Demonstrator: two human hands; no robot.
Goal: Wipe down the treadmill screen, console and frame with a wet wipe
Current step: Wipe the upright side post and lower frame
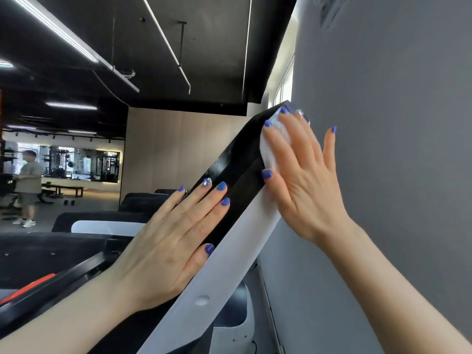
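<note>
Flat right hand point(301, 180) presses a soft, limp wipe point(272, 146) against the stiff frame point(245, 241); open left hand point(176, 233) braces it.

Pretty dim gym overall, lit by LED ceiling strips point(55, 26) at 10 o'clock and window point(283, 85) daylight near 1 o'clock. Wide-angle bends edges; far background soft.

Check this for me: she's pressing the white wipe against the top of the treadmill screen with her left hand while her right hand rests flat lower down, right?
Not quite: the hands are swapped. The head view shows the right hand pressing the white wipe near the top of the treadmill screen, while the left hand rests flat lower down.
</note>
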